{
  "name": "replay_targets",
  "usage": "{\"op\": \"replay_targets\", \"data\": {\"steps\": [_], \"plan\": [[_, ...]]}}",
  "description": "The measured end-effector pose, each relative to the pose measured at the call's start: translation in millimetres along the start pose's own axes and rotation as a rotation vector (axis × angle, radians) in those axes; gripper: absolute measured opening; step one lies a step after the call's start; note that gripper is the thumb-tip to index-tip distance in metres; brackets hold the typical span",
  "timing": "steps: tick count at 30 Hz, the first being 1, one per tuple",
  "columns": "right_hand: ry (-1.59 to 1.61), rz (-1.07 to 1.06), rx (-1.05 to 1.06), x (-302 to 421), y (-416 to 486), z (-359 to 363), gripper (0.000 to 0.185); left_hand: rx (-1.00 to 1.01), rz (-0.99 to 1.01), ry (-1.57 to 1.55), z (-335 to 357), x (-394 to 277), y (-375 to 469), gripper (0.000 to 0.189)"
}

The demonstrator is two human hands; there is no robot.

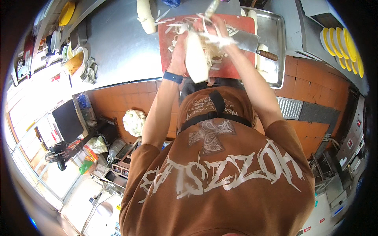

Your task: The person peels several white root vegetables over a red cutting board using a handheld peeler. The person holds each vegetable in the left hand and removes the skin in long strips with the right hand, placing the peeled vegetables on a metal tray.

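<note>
My left hand [179, 48], below which a dark blue band circles the wrist, grips a long white daikon radish [196, 60]. The radish is tilted, its lower end toward my body, over a red cutting board [167, 39]. Blurred by motion, my right hand [215, 26] is closed near the radish's far end around a pale-handled tool [212, 9], seemingly a peeler. White strips of peel [217, 39] hang across that hand and wrist. More peelings [212, 57] are heaped on the board. A cleaver [243, 40] lies at the board's right, its wooden handle reaching over a metal tray.
Another daikon [145, 19] lies on the steel counter [124, 44] left of the board. The metal tray [282, 47] at right holds several pale daikon pieces [261, 56]. A crumpled cloth [89, 72] and bowls [78, 60] stand far left. Yellow-rimmed plates [338, 44] are at far right.
</note>
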State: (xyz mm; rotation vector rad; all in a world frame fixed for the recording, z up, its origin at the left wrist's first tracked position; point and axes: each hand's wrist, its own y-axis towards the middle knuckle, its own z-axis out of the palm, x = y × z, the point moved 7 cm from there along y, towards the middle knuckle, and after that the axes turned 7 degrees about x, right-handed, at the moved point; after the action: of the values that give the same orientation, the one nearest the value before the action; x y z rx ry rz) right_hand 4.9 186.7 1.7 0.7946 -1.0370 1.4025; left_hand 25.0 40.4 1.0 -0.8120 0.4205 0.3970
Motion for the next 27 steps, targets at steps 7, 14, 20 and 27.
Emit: {"op": "replay_targets", "data": {"steps": [7, 14, 20, 27], "plan": [[-0.258, -0.092, -0.157, 19.5, 12.0, -20.0, 0.030, 0.058, 0.100, -0.117, 5.1, -7.8, -10.2, 0.060], [-0.073, -0.020, 0.139, -5.9, -66.6, 12.7, 0.019, -0.060, 0.300, -0.212, -40.7, -27.8, 21.6, 0.064], [-0.005, 0.004, -0.098, -15.9, 7.9, -6.8, 0.014, 0.054, 0.040, -0.059, -8.0, 3.5, -5.9, 0.061], [0.473, -0.049, 0.022, -25.8, 30.5, -15.6, 0.019, -0.020, 0.130, -0.127, -21.3, -10.8, -11.3, 0.061]]}}
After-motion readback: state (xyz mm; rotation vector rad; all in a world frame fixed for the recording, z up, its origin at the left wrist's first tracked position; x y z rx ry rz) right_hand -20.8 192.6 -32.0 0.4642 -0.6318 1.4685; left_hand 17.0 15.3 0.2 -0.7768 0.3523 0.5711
